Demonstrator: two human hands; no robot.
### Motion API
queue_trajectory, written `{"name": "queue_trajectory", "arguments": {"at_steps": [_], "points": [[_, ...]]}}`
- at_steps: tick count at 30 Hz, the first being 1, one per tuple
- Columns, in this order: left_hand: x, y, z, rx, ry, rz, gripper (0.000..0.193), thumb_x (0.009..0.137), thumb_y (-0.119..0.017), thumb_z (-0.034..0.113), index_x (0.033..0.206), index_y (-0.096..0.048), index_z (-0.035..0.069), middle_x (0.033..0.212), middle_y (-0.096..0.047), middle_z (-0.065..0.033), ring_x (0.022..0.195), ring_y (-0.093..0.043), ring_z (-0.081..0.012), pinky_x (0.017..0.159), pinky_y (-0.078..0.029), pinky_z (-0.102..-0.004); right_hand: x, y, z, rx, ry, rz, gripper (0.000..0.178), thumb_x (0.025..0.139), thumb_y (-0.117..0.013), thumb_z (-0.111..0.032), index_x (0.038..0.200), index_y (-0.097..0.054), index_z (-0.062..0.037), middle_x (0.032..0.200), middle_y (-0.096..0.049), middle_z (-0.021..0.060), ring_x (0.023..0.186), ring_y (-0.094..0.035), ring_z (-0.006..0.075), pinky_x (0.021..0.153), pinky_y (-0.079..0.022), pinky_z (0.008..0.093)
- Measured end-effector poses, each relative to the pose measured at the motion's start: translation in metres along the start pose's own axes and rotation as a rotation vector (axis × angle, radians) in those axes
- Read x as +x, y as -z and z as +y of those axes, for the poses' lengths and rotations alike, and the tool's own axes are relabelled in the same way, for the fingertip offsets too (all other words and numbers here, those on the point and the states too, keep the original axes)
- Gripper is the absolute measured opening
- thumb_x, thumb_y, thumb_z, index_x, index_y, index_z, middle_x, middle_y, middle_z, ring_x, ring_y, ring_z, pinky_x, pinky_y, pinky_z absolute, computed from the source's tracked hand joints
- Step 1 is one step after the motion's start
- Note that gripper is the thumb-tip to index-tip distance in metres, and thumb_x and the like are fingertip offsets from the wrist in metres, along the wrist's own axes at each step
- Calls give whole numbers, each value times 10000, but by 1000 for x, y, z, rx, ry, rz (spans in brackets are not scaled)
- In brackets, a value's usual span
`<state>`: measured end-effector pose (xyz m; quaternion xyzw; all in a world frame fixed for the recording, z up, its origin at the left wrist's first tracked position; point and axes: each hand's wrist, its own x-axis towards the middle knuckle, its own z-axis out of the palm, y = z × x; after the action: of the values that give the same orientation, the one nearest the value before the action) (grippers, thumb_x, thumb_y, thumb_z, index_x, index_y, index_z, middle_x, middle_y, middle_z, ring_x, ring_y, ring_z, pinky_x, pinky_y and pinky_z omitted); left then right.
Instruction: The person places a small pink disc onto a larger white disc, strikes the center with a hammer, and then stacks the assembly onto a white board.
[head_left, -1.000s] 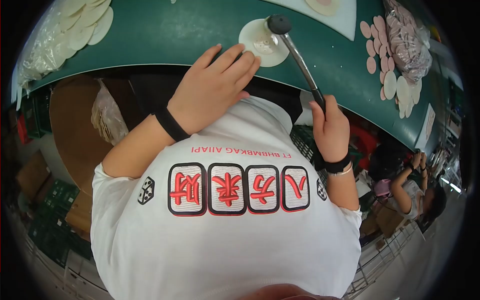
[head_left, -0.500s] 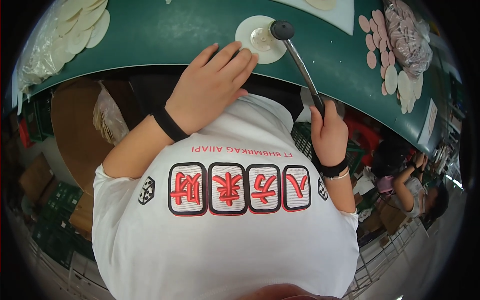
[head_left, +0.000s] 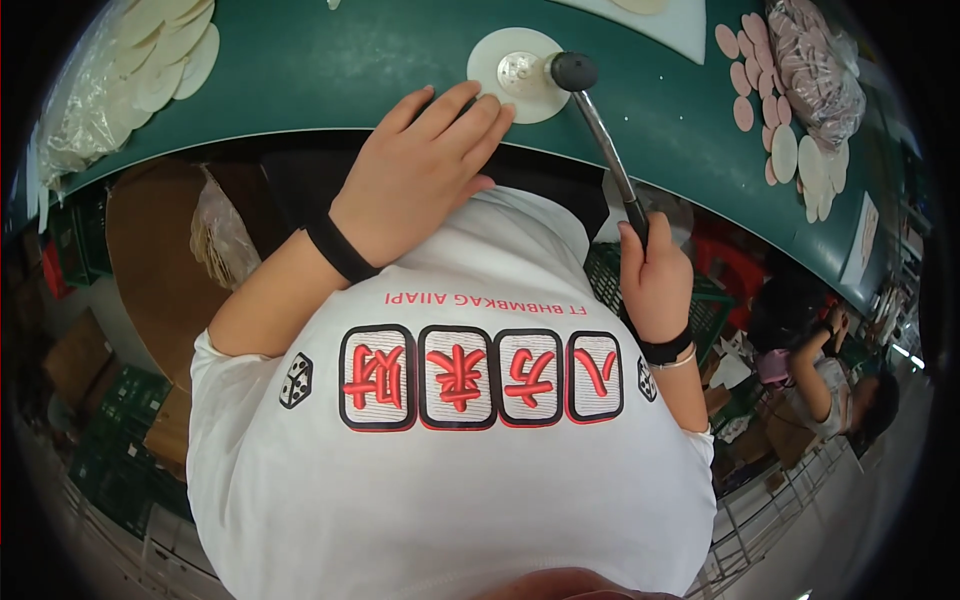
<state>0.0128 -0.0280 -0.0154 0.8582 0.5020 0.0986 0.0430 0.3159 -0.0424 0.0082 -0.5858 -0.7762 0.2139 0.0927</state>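
1. Head view: a flat, round, cream-coloured disc [head_left: 537,108] is seen on the dark green, smooth-topped bench [head_left: 330,90], beyond both hands and between them, near the front edge. A small, round, whitish piece [head_left: 518,72] is set at its middle.

2. The disc lies ahead and slightly right of the left hand [head_left: 415,165], the nearer of the two. That hand is laid palm down with its fingers loosely spread, their tips over the disc's near-left rim; whether anything is held beneath the palm cannot be told.

3. A mallet with a black, rounded head and a silver metal shaft [head_left: 606,138] is held by the right hand [head_left: 657,285], its fingers closed around the dark grip. The disc lies ahead and to the left of this hand, well apart from it.

4. No long axis is shown by the round disc. The mallet's runs from the right hand forward and leftward, so that its head is placed at the disc's right rim, just beside the whitish piece. Whether the head is raised or touching cannot be told.
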Motion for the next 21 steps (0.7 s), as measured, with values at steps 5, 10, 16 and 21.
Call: {"name": "queue_trajectory", "arguments": {"at_steps": [5,10,16,21], "points": [[1,0,-2,15,-14,10,673,839,-735,364,1405,-530,63,1343,-527,-42,1312,-471,-211,1088,-415,-399,3,-6,0,-49,-13,-28,175,996,-629,-161,1022,-559,-3,702,-605,212,616,-603,434,516,-444,449],[1,1,-2,14,-11,-6,679,837,-735,373,1405,-530,63,1343,-529,-42,1307,-473,-210,1086,-413,-396,-2,1,-3,83,13,35,184,1001,-627,-172,1022,-561,-3,671,-592,195,601,-600,421,510,-438,440],[3,4,0,-32,-2,5,676,823,-747,387,1387,-548,73,1341,-530,-54,1303,-477,-229,1096,-400,-415,-1,-1,3,5,-10,-6,188,1012,-619,-190,1006,-572,-7,631,-560,147,529,-559,320,499,-405,365],[11,9,-7,-96,-3,100,668,786,-778,398,1360,-575,122,1323,-536,-91,1291,-481,-274,1104,-379,-457,6,8,-1,299,-129,-25,212,1001,-639,-219,991,-583,-14,646,-586,141,549,-577,313,516,-427,364]]}}
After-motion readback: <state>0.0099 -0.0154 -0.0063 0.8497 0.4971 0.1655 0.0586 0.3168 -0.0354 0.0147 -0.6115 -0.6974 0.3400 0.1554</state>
